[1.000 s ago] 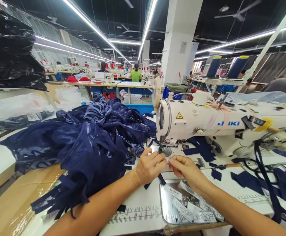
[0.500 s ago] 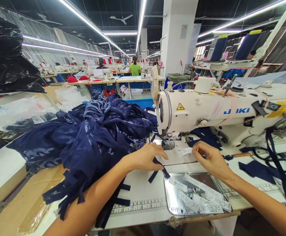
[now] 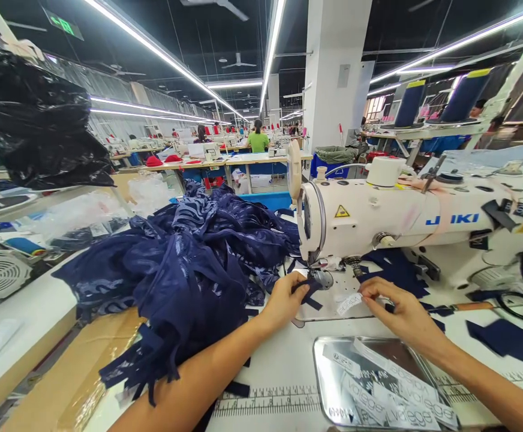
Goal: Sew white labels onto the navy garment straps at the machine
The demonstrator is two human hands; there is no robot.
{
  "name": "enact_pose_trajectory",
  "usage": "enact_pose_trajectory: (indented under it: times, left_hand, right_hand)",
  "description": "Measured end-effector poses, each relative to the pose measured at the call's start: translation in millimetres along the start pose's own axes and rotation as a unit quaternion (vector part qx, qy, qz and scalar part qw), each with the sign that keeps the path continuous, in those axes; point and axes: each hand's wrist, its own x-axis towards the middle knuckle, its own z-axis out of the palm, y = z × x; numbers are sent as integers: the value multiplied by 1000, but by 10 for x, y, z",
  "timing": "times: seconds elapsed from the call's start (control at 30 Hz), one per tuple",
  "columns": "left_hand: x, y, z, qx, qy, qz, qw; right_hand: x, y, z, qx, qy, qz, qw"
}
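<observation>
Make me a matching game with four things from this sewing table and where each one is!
Things:
1. small navy strip
2. white label
3. metal tray
4. navy fabric pile

Places:
A. heaped left of the sewing machine
B. pinched in the left hand, by the presser foot
C. at the near table edge, holding printed labels
D. at the right hand fingertips, flat on the machine bed

Pairs: 1-B, 2-D, 3-C, 4-A
</observation>
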Motion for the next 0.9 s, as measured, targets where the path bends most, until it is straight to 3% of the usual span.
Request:
enact_pose_trajectory:
  times: [0.17,0.27,0.47,0.6,0.9]
  left_hand:
    - [8,5,15,-46,44,-14,998]
    - [-6,33,30,-63,50,-14,997]
    - [-6,110,0,-109,1,-65,992]
    - [14,123,-41,-154,-35,-93,983]
    - [-12,117,26,-139,4,-162,977]
  right_hand:
    - [99,-213,161,229,-36,93,968]
    - [198,-334,307,277,-41,116,953]
    - [372,-348,526,164,10,55,985]
    - [406,-275,569,132,30,50,990]
    - [380,-254,602,125,16,49,991]
